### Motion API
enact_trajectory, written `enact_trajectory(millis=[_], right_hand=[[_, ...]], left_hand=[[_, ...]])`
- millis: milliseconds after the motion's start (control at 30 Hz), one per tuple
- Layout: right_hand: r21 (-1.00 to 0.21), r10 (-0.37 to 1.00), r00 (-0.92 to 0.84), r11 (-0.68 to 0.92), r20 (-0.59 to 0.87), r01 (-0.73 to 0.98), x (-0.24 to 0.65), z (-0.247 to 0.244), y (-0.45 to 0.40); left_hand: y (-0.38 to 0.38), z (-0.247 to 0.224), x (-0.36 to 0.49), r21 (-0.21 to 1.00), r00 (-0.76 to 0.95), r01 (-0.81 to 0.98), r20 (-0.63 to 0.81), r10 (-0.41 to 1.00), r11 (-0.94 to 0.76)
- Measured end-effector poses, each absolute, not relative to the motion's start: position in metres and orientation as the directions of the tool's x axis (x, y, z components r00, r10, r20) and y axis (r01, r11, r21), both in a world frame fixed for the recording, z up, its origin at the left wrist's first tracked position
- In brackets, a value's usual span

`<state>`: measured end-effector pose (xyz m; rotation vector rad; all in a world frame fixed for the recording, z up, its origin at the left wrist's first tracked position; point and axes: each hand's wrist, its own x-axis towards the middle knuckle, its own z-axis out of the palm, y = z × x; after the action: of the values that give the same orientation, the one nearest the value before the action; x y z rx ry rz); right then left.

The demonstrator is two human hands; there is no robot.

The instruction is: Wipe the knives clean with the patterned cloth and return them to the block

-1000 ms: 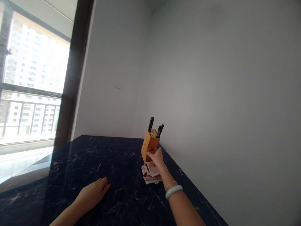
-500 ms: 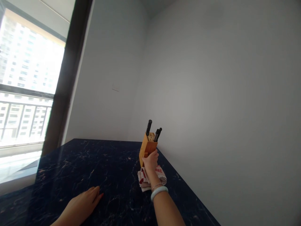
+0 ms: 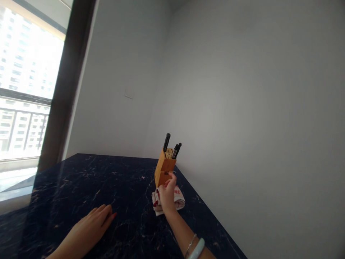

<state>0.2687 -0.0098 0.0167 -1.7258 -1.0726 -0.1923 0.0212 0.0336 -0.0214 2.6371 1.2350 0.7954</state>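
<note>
A wooden knife block (image 3: 161,169) stands tilted on the dark marbled counter, with a black-handled knife (image 3: 166,142) and further black handles (image 3: 176,150) sticking out of its top. Against its front lies a folded white cloth with red markings (image 3: 179,203). My right hand (image 3: 167,192) is over this cloth, just in front of the block, fingers loosely apart and reaching toward the block's lower front; its palm side is hidden. Palm down on the counter to the left, my left hand (image 3: 94,223) rests with nothing in it, fingers loosely bent.
The dark blue marbled countertop (image 3: 113,180) runs along a plain grey wall (image 3: 242,108) on the right. A light switch plate (image 3: 128,94) is on the back wall. At the left, a dark frame (image 3: 58,82) borders a bright window.
My right hand has let go of the knife block's front and drawn back slightly over the cloth. The whole view has shifted a little; my left hand stays on the counter.
</note>
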Motion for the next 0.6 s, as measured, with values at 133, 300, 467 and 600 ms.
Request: enact_trajectory(millis=[133, 300, 467, 600], right_hand=[[-0.626, 0.793, 0.300, 0.128, 0.531, 0.770, 0.234, 0.003, -0.023], [-0.576, 0.879, -0.017, 0.326, 0.476, 0.749, 0.215, 0.001, -0.044], [-0.513, 0.889, -0.146, 0.377, 0.434, 0.772, 0.210, -0.002, -0.053], [-0.384, 0.862, -0.254, 0.435, 0.438, 0.815, 0.208, -0.012, -0.053]], left_hand=[[0.032, -0.023, 0.025, 0.282, 0.603, 0.619, 0.427, 0.674, -0.733], [0.040, -0.034, 0.026, 0.238, 0.650, 0.575, 0.448, 0.614, -0.783], [0.043, -0.042, 0.027, 0.209, 0.670, 0.517, 0.505, 0.544, -0.830], [0.041, -0.046, 0.029, 0.158, 0.693, 0.505, 0.512, 0.508, -0.849]])
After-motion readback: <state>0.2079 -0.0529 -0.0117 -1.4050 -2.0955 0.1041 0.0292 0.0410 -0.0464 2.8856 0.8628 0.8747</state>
